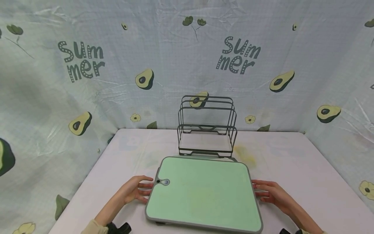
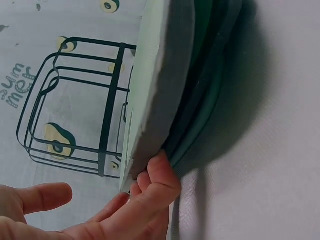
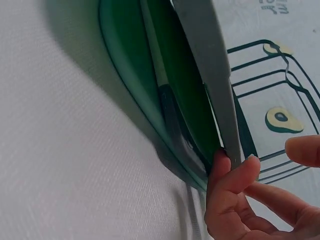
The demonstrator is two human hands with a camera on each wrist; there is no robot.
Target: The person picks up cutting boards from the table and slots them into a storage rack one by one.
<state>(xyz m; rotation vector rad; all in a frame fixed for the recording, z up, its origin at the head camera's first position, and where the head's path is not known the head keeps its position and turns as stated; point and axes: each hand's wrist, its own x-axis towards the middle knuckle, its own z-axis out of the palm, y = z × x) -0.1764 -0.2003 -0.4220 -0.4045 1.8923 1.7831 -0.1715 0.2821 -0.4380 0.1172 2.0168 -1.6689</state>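
A light green cutting board point(image 1: 204, 195) with a grey rim and a small oval fitting near its left edge lies at the front middle. In the wrist views, other dark green boards or sheets point(image 3: 125, 55) show beneath it; their exact kind is hidden. My left hand point(image 1: 135, 190) is at its left edge, fingertips touching the rim from the side and below, thumb apart. At the right edge, my right hand point(image 1: 271, 195) likewise touches the rim with its fingers, and the thumb point(image 3: 304, 151) stands away from the board.
Just behind the board stands a black wire rack point(image 1: 208, 150) with several upright loops. A pale cloth covers the table point(image 1: 292, 169). Behind it hangs a curtain point(image 1: 169, 55) printed with avocados and lettering.
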